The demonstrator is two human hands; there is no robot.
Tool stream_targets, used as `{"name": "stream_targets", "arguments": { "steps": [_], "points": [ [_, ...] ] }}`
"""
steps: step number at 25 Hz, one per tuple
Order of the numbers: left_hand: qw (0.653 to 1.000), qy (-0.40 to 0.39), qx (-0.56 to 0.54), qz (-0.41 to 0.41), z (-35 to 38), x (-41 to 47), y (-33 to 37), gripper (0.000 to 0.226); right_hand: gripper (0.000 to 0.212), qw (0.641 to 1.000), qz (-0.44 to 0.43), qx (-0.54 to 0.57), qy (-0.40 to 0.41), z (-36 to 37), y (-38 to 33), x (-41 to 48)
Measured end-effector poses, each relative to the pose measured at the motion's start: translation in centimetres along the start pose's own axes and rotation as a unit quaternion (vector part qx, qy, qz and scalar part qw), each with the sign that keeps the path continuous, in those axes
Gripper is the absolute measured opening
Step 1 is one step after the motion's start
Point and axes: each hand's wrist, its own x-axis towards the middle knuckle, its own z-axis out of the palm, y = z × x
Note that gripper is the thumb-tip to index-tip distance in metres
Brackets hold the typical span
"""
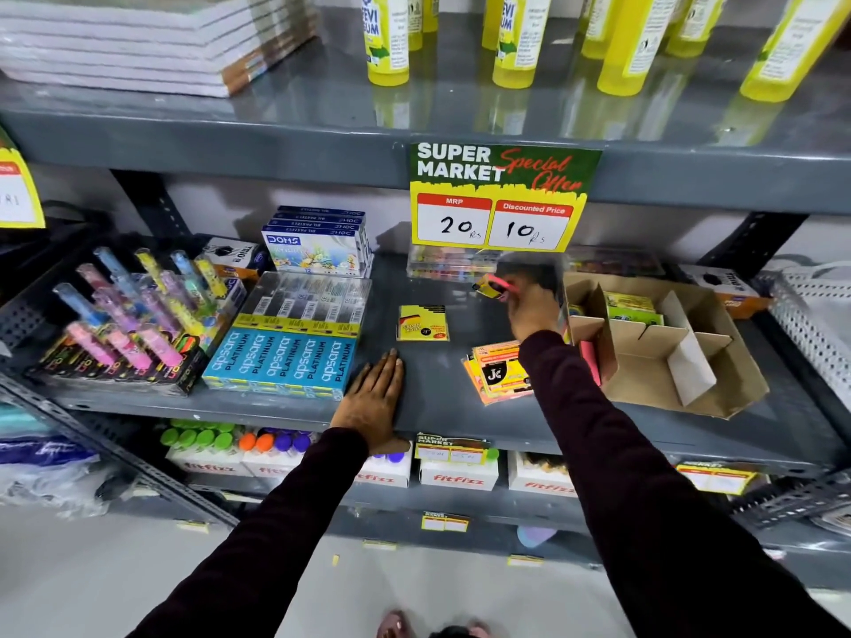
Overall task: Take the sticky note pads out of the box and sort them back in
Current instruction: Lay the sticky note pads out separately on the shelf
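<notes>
A brown cardboard box with dividers lies on the grey shelf at the right; green and yellow sticky note pads remain in its far compartments. My right hand hovers just left of the box, shut on a pink and yellow sticky note pad. A yellow pad lies alone mid-shelf. A small pile of orange and yellow pads sits by my right forearm. My left hand rests flat on the shelf's front edge, fingers together, holding nothing.
Blue Apsara pencil packs and a clear case lie left of my left hand. Highlighter tubes fill the far left. Doms boxes stand at the back. A price sign hangs from the shelf above the pads.
</notes>
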Motion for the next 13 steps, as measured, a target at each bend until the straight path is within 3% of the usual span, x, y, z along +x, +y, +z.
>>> {"name": "stream_targets", "arguments": {
  "steps": [2,5,8,13],
  "points": [
    [1.000,-0.003,0.001,0.001,0.0,0.1,0.0,0.125,0.037,0.997,-0.048,-0.040,-0.046,1.5,0.7,0.2],
    [1.000,-0.004,-0.002,0.005,0.0,0.2,0.0,0.123,0.045,0.990,-0.055,-0.067,-0.110,3.1,1.9,0.5],
    [1.000,0.001,-0.001,0.006,0.1,0.1,-0.1,0.124,0.044,0.987,-0.034,-0.056,-0.146,3.0,2.0,0.7],
    [1.000,0.002,0.000,-0.005,0.0,0.1,0.1,0.127,0.029,0.987,0.035,-0.075,-0.134,1.3,1.7,-1.2]
  ]
}}
